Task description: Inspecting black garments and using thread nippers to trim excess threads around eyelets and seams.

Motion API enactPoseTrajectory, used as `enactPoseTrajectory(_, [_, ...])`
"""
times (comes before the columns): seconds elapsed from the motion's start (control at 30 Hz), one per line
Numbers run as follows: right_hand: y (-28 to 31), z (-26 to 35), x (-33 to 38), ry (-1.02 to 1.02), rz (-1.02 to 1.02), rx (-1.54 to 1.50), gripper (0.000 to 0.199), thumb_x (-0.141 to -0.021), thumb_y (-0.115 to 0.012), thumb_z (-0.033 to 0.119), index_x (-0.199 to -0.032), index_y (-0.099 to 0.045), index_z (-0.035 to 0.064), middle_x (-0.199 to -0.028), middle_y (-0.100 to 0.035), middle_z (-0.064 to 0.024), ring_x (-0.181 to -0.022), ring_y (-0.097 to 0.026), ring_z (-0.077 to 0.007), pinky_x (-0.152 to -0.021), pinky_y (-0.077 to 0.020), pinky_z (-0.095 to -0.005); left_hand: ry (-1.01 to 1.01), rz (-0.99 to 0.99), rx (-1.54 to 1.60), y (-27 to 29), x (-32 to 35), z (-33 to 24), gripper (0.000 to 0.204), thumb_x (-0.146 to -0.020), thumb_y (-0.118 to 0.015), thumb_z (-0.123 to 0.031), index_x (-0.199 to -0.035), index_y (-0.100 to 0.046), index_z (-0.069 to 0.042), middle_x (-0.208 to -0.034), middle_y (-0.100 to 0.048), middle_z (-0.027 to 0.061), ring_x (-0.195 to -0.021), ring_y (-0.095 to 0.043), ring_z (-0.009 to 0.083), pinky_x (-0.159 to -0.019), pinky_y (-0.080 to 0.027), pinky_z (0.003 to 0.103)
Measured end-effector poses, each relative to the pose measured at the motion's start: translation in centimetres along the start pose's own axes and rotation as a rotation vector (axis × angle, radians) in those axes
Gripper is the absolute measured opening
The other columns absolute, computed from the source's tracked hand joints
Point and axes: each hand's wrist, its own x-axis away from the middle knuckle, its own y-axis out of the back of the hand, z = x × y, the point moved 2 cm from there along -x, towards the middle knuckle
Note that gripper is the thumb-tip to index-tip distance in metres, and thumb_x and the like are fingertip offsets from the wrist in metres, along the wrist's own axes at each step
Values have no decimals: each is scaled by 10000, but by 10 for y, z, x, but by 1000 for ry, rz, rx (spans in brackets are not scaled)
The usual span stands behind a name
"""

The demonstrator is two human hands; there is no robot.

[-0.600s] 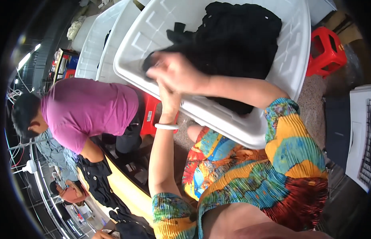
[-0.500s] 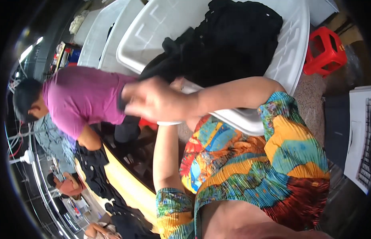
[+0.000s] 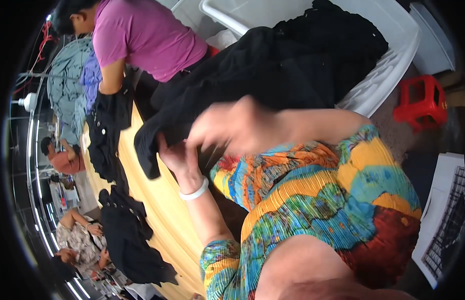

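A black garment [image 3: 212,80] stretches from the white plastic bin [image 3: 397,75] out toward the yellow table, one narrow part of it hanging down like a sleeve. At this hanging part is my left hand [image 3: 176,157], a white bangle [image 3: 194,190] on its wrist, its fingers closed at the cloth's edge and partly covered by it. My right hand [image 3: 237,125] is in front of the garment, close beside the left one. Motion smears its fingers, so their grip does not show. More black clothing [image 3: 337,30] is heaped in the bin.
A co-worker in a purple shirt [image 3: 147,40] bends over the yellow table [image 3: 157,215] at the left. Black buttoned garments [image 3: 132,235] lie along it, with other people beyond. On the right are a red stool [image 3: 422,102] and a white panel [image 3: 437,215].
My view has swung left toward the table. The black garment is now drawn out of the bin to my left hand. My right hand has moved from over the left wrist to beside it.
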Motion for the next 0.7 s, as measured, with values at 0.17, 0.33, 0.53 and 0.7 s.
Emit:
enactPoseTrajectory(0.17, [124,-87,70,-573,-300,744,450,-661,-524,71,-1111,-506,77,-1042,-551,-112,-942,-552,-235,-796,-447,-313,-177,159,49,-9,27,-44,335,-805,-514,-205,-1085,-528,-20,-1157,-514,98,-1096,-456,250,-987,-294,421])
enactPoseTrajectory(0.33, [175,-147,141,-1082,-269,484,784,-654,-682,449,-1245,-383,30,-1123,-521,-153,-1042,-495,-221,-896,-361,-286,-276,27,67,-22,25,-65,368,-759,-557,-172,-1083,-522,-2,-1140,-519,122,-1096,-451,280,-1001,-273,431])
enactPoseTrajectory(0.53, [152,-147,108,-853,-312,549,308,-684,-658,251,-880,-615,18,-758,-621,-64,-689,-571,-133,-673,-437,-251,-480,222,-128,-15,60,-113,311,-845,-455,-187,-1070,-518,17,-1103,-532,122,-1030,-498,242,-952,-342,376])
enactPoseTrajectory(0.7, [106,-96,26,-671,-403,279,247,-734,-652,193,-918,-604,36,-769,-577,17,-664,-510,-56,-628,-411,-188,-787,84,-290,46,111,-206,293,-882,-391,-160,-1084,-495,26,-1106,-514,145,-1020,-494,234,-940,-350,332])
